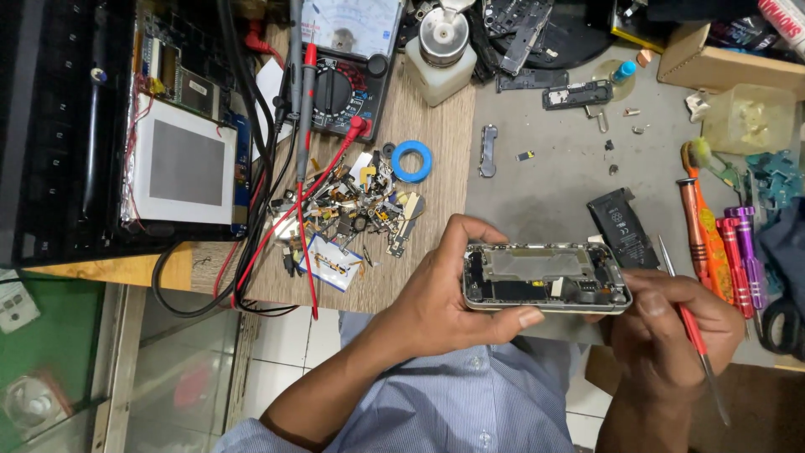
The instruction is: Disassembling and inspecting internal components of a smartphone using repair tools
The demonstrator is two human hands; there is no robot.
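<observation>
An opened phone (545, 277) with its back off shows a metal shield and small boards inside. My left hand (444, 294) grips its left end, thumb along the near edge. My right hand (671, 327) holds the right end with its thumb and also carries a red-handled screwdriver (692, 331), whose tip points down toward me. A black phone battery (625, 228) lies on the grey mat just beyond the phone.
A pile of small phone parts (356, 205) and a blue tape ring (412, 160) lie on the wooden bench. A multimeter (344, 63) with red and black leads sits behind. Screwdrivers (725, 247) lie at the right, an opened tablet (180, 143) at the left.
</observation>
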